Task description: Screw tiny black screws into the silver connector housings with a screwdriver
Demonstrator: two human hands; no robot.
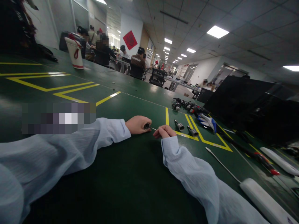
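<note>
My left hand point(137, 123) is closed around a cylindrical metal fitting point(146, 126), whose round dark opening faces me. Most of its body is hidden by my fingers. To the right, my right hand point(166, 131) pinches a thin metal rod point(153, 128) that points toward the fitting; whether the two touch I cannot tell. Two similar fittings, each with a narrow stem and a wider round end, lie on the green table just right of my right hand: one nearer it point(179, 125), another farther right point(192, 131).
Yellow tape outlines point(210, 143) mark the green table point(140, 102). Several dark connectors point(184, 104) and a blue-white glove point(207, 122) lie at the back right. A white device with a cable point(263, 199) lies front right. A white cup point(74, 53) stands far left; people sit beyond.
</note>
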